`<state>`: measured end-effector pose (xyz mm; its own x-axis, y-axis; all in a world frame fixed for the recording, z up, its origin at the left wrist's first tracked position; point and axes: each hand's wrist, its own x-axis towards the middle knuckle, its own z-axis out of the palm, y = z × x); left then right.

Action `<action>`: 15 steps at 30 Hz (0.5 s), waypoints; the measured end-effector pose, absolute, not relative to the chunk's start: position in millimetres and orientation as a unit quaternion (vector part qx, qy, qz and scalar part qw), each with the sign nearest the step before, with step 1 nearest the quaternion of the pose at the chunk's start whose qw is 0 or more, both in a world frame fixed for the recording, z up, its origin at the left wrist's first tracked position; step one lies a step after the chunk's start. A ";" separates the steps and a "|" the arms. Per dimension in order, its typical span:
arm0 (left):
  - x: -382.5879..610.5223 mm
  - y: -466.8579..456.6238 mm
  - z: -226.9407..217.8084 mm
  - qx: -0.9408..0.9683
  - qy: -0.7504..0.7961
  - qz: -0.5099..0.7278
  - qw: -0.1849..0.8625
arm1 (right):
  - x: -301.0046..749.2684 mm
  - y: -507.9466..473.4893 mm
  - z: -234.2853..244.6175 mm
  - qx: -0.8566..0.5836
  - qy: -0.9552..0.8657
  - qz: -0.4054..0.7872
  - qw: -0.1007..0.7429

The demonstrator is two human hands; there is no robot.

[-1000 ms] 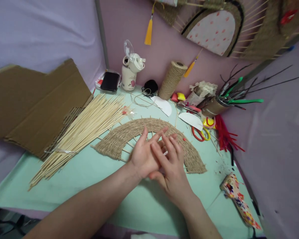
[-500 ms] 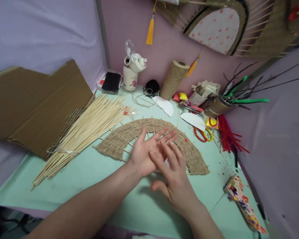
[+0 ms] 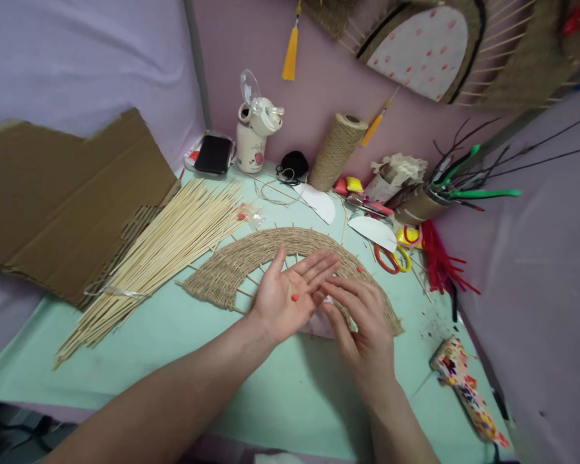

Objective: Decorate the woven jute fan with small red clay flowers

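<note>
Mint-covered table (image 3: 270,403) carries everything. Cardboard sheet (image 3: 77,193) is up along its left edge. Stick bundle (image 3: 174,245) lies just beside the cardboard, fanned toward the far edge, clear band around it toward the near end. Woven arc (image 3: 217,277) sits flat mid-table, hump facing the far edge.

Floral-patterned tool (image 3: 468,386), likely a glue gun, is by the right edge toward the near corner. Treat the tip as hot; keep the right forearm off it.

Hands are above the arc's inner side. Left hand (image 3: 284,312): palm up, fingers extended. Right hand (image 3: 365,328): fingers bent, thumb near the fingertips, just beside the left fingers. Can't tell if it's pinching anything.

Twine spool (image 3: 336,154) stands tilted, about mid far edge.

Smallest: red ball (image 3: 294,298), loose on the left palm. Looks like soft clay, my guess. For rolling: cup the palm a bit, keep it level, light fingertip pressure, small even circles. Too hard probably flattens it; too flat a palm and it drops. Size reference: red bit (image 3: 360,270) on the arc's right part.
</note>
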<state>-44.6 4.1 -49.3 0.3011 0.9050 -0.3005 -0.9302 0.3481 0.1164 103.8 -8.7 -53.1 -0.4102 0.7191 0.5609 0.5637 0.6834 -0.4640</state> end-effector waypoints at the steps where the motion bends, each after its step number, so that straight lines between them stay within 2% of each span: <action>1: -44.1 4.0 -49.1 -0.039 0.159 0.567 0.807 | 101.5 -8.6 -52.0 -0.390 -0.833 0.098 0.379; 8: -41.5 2.3 -44.4 -0.019 0.184 0.554 0.812 | 79.1 -10.6 -55.9 -0.393 -0.842 0.122 0.350; 15: -44.0 2.7 -44.8 -0.014 0.185 0.559 0.808 | 113.4 7.7 -49.5 -0.448 -0.792 0.121 0.397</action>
<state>-44.0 2.7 -44.8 0.3060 0.8987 -0.3142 -0.9089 0.3739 0.1844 113.4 7.7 -49.5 -0.2829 0.8060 0.5200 0.6143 0.5686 -0.5471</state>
